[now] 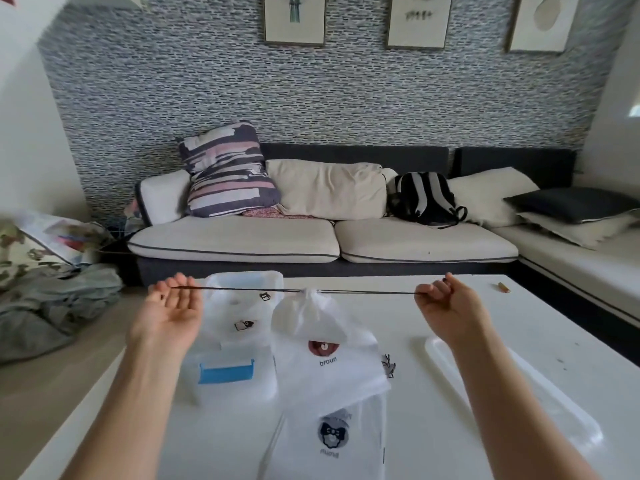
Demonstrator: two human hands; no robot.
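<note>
A thin dark drawstring [363, 291] runs taut between my two hands above the white table [450, 393]. From its middle hangs a white drawstring bag [311, 327] with a brown bear print and the word "broun", its mouth gathered tight. My left hand [171, 306] is palm up, the cord's end held at its fingertips. My right hand [441, 303] pinches the other end with curled fingers.
A clear plastic box with a blue clip [227, 370] stands left of the bag, and another printed bag [332, 441] lies near me. A clear lid [540, 407] lies at right. A small dark cord piece [388, 365] and a sofa [311, 237] are beyond.
</note>
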